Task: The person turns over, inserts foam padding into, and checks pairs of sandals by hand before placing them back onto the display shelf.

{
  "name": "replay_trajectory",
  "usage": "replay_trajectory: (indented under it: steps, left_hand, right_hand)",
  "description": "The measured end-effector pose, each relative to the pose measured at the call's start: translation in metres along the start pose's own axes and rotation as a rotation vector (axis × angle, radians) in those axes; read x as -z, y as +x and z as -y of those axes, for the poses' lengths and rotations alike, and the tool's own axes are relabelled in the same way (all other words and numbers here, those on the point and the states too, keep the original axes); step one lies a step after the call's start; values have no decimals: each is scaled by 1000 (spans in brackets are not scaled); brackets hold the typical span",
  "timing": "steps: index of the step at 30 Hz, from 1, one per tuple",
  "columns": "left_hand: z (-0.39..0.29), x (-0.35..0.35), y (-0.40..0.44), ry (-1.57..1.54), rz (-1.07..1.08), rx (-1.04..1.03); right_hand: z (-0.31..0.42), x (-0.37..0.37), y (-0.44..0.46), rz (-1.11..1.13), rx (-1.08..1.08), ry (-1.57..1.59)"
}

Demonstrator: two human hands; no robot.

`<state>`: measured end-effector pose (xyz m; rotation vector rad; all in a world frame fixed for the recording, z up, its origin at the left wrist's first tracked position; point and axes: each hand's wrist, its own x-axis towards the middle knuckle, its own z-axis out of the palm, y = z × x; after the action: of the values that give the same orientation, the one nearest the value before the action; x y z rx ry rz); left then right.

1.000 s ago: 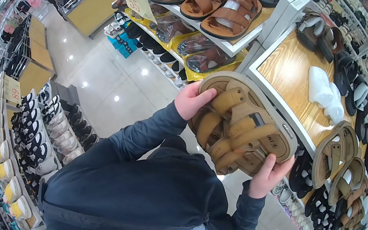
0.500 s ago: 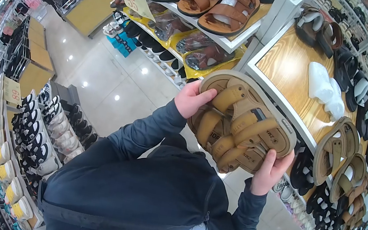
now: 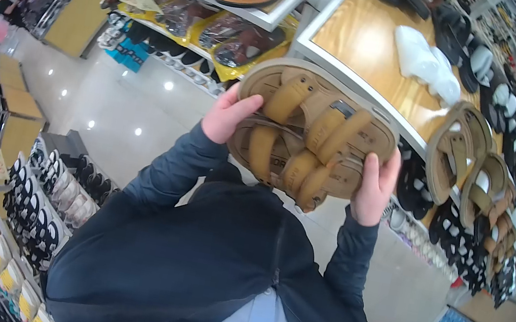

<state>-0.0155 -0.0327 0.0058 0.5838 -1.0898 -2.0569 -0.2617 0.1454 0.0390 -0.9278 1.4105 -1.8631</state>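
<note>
Left hand [image 3: 221, 119]: fingers clamped the sandals [image 3: 346, 138].
Right hand [image 3: 372, 195]: fingers clamped their opposite end.
Change: sandals levelled, hold kept.

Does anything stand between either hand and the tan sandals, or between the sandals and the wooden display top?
Nothing visible stands between the left hand or right hand and the tan sandals: both grip them. Toward the wooden display top, only its white edge intervenes.

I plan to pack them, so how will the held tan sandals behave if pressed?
The tan sandals would probably resist bending, as their thick soles look flat between left hand and right hand. Their open, arched straps may flex.
</note>
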Motion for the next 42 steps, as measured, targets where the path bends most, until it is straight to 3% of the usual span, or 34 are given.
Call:
replay_trajectory:
  steps: [6, 11, 20, 22, 29, 33, 38, 42]
  left_hand:
    - [-11, -11, -8, -108, 87, 52]
    - [1, -8, -9, 58, -25, 66]
    - [21, -17, -14, 269, -23, -119]
    - [27, -16, -15, 202, -35, -106]
    - [6, -12, -17, 2, 9, 139]
    - [8, -12, -15, 111, -4, 64]
    - [28, -7, -17, 171, -50, -60]
    - [27, -20, -20, 213, -105, -120]
  right_hand:
    - [-15, 8, -6, -18, -16, 1]
    - [-10, 8, -8, -6, 57, -55]
    - [-8, 4, -18, -128, 183, -436]
    - [1, -4, -22, -124, 174, -576]
    - [-14, 25, -5, 23, 36, -145]
    - [-17, 15, -13, -39, 41, -126]
    - [-4, 2, -21, -135, 177, -558]
    - [-1, -8, -26, -167, 254, -676]
